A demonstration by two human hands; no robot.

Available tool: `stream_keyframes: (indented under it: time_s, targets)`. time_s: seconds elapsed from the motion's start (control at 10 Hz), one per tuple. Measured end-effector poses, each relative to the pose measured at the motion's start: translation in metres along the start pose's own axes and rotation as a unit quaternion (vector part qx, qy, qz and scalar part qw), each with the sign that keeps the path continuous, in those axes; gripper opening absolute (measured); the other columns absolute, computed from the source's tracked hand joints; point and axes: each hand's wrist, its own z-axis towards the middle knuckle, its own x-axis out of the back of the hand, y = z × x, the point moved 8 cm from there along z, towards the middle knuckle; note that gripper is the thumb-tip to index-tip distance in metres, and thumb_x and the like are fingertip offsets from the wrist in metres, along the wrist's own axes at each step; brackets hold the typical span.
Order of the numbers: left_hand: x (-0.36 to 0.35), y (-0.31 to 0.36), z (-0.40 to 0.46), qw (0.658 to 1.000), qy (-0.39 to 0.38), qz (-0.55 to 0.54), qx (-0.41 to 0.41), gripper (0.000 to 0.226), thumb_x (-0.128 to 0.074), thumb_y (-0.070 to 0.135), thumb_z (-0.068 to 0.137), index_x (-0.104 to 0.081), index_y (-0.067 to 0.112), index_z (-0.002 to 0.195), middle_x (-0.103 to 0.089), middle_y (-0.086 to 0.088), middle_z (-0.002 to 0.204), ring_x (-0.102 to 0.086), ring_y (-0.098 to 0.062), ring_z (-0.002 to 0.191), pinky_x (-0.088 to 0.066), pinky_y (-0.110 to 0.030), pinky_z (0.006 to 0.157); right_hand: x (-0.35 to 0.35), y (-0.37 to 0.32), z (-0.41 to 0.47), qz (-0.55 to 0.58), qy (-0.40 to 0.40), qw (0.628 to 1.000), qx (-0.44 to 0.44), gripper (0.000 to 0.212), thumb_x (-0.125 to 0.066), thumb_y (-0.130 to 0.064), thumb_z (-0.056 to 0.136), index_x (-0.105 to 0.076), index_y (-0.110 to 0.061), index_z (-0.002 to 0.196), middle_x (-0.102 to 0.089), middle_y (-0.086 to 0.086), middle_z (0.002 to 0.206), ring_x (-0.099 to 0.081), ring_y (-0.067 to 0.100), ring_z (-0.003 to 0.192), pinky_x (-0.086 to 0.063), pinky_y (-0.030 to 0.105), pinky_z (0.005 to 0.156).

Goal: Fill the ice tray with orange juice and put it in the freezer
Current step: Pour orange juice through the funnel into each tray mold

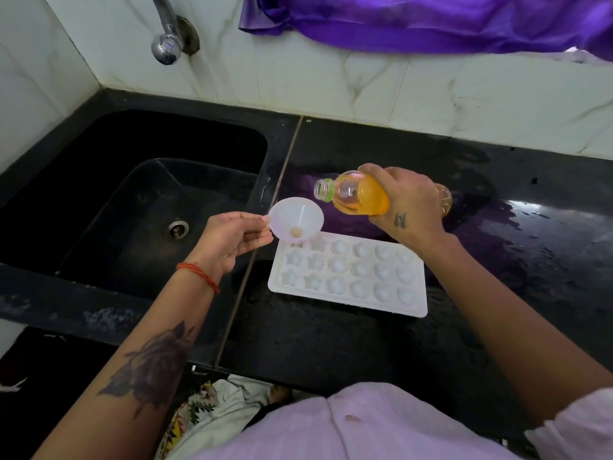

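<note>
- One white ice tray (348, 303) is lying on the black desk (331, 340).
- The left hand (232, 240) is pinching one funnel (296, 224) over its corner.
- The right hand (406, 207) is gripping one tilted juice bottle (358, 197).

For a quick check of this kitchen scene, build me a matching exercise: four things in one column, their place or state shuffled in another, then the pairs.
Things:
1. funnel
2. bottle
3. ice tray
4. tap

Places or states:
A. flat on the black counter
B. tilted in the right hand
C. on the wall above the sink
D. held by the left hand over the tray's corner

Pairs: 1-D, 2-B, 3-A, 4-C
</note>
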Motion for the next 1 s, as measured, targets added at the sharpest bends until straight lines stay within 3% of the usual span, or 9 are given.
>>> stream_keyframes:
  time_s: [0.7, 1.0]
  targets:
    - [-0.0007, -0.0017, 0.0017, 1.000, -0.005, -0.012, 0.012, 0.003, -0.065, 0.000, 0.081, -0.067, 0.002, 0.081, -0.072, -0.004, 0.060, -0.070, -0.012, 0.057, -0.054, -0.019, 0.050, -0.0103, -0.0114, 0.0079, -0.065, -0.019, 0.998, 0.011, 0.061, -0.072, -0.034, 0.079, -0.044, -0.030, 0.132, -0.058, 0.011, 0.124, -0.050, 0.032, 0.119, -0.033, 0.051, 0.102]
    - [0.0000, 0.0015, -0.0004, 1.000, 0.003, -0.008, 0.007, 0.004, -0.065, 0.001, 0.081, -0.067, 0.003, 0.080, -0.071, -0.009, 0.071, -0.071, -0.013, 0.057, -0.054, -0.019, 0.051, -0.0084, -0.0082, 0.0037, -0.012, -0.024, 1.000, -0.009, 0.064, -0.074, -0.035, 0.075, -0.043, -0.030, 0.131, -0.062, 0.008, 0.116, -0.056, 0.029, 0.110, -0.040, 0.045, 0.092]
